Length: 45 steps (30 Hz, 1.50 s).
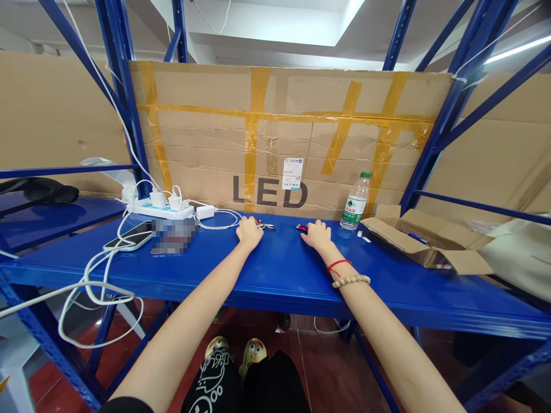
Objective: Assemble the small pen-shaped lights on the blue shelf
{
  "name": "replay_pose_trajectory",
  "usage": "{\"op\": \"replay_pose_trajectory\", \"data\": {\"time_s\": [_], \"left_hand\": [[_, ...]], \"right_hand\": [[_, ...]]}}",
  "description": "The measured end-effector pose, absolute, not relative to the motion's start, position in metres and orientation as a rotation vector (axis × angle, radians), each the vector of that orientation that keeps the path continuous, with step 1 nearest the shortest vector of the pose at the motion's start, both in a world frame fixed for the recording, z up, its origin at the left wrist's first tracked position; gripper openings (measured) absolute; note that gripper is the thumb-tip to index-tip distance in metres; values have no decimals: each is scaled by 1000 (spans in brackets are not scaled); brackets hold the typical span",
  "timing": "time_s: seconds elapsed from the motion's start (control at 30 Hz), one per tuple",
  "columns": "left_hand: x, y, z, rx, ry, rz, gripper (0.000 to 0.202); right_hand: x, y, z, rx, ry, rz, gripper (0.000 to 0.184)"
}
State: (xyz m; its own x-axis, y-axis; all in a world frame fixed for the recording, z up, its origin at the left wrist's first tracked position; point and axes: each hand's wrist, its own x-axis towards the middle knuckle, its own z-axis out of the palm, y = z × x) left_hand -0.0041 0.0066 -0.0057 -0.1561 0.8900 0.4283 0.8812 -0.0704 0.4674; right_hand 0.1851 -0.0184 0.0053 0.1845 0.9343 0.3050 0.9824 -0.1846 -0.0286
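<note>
Both hands rest far back on the blue table (275, 269). My left hand (249, 232) is closed, its fingers curled down and their tips hidden. At its right side lie several small, slim silver and dark pieces (267, 227) with a bit of red, too small to name. My right hand (317, 234) is bent over the tabletop, fingers curled. A small glossy red pen-like object (302, 228) sticks out to the left from under its thumb side, and the hand covers the rest of it.
A water bottle (355, 202) stands behind my right hand, beside an open cardboard box (413, 234) with a blue pen-like item (416, 237). At left are a power strip (161, 207), a phone (129, 236) and looping white cables (99, 275). A cardboard panel (206, 143) closes the back.
</note>
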Motion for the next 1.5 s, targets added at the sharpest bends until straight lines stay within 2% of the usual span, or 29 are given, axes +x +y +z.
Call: {"op": "replay_pose_trajectory", "data": {"time_s": [0.23,0.77,1.0,1.13,1.5], "left_hand": [[0,8,-5,2093,1944,1188,15],[5,5,-2,2266,1653,1200,14],[6,6,-3,2286,1625,1190,14],[6,10,-6,2287,1606,1206,18],[6,12,-6,2281,1576,1213,23]], "right_hand": [[188,-16,4,-2187,-1860,-323,30],[184,-17,9,-2005,-2020,-181,20],[181,-5,0,-1616,-2040,71,15],[179,1,-5,-1399,-2070,190,23],[180,7,-8,-1329,-2192,-69,24]]}}
